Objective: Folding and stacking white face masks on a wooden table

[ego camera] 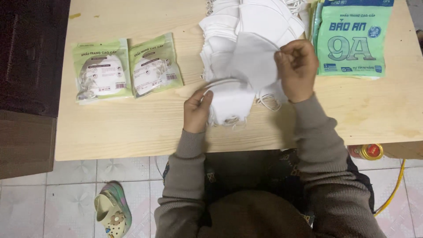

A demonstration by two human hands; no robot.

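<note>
From the head camera, looking down on a pale wooden table (132, 132): the right hand (297, 68) is closed in a pinch on the upper edge of a white face mask (253, 61), lifting it off the table at about 12 o'clock from the person's chest. The left hand (197, 110) sits lower, at about 10 o'clock from the chest, fingers curled loosely around an ear loop (220, 82) and the side of the masks lying beneath. The step in hand looks like separating one mask from the heap and flattening or folding it. The next move likely calls for both hands to keep the loops from tangling while the mask is squared up, since loose loops trail at the near edge of the heap.

A stack of white masks (220, 26) fans out at 12 o'clock, touching the held mask. At 1 o'clock lies a pile of empty green pouches (354, 39), just beside the right hand. At 10 o'clock, well apart from the hands, two filled pouches (128, 68) lie side by side. Nothing blocks the path to either pile, though the trailing loops could snag.

Below the table edge, a green sandal (113, 211) rests on the tiled floor at 8 o'clock, and a yellow-lidded jar (371, 151) shows at 4 o'clock.
</note>
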